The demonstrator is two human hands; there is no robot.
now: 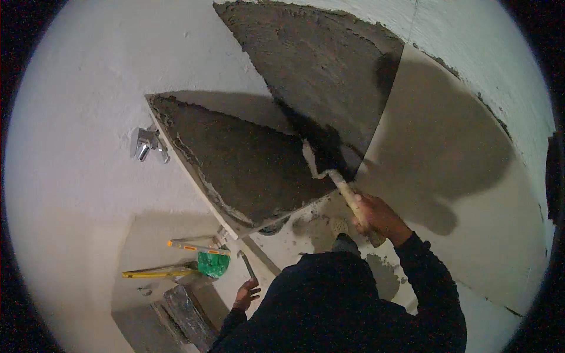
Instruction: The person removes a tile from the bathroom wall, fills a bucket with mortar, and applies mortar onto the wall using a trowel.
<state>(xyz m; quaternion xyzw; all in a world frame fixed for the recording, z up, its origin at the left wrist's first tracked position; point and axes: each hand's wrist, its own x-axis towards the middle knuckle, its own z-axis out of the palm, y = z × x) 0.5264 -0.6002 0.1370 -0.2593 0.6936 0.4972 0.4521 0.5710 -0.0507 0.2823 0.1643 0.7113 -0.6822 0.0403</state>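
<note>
My right hand [379, 217] is closed round the pale handle of a trowel [309, 154]. Its blade meets the grey mortar at the right of a tilted, roughly triangular slab [235, 162] with a pale edge. Behind the slab, a second patch of mortar [323, 59] covers part of the wall surface. Low on the left, my left hand [246, 294] is at the lower end of a thin, dark tool [248, 266], its fingers curled; the tool's kind is too small to tell.
A chrome tap fitting [147, 144] juts from the wall left of the slab. Below it are a spirit level [197, 247], a yellow bar [159, 273], a green object [213, 264] and a grey box-like object [188, 312]. Pale panels [447, 141] stand at right; mortar stains the floor [382, 276].
</note>
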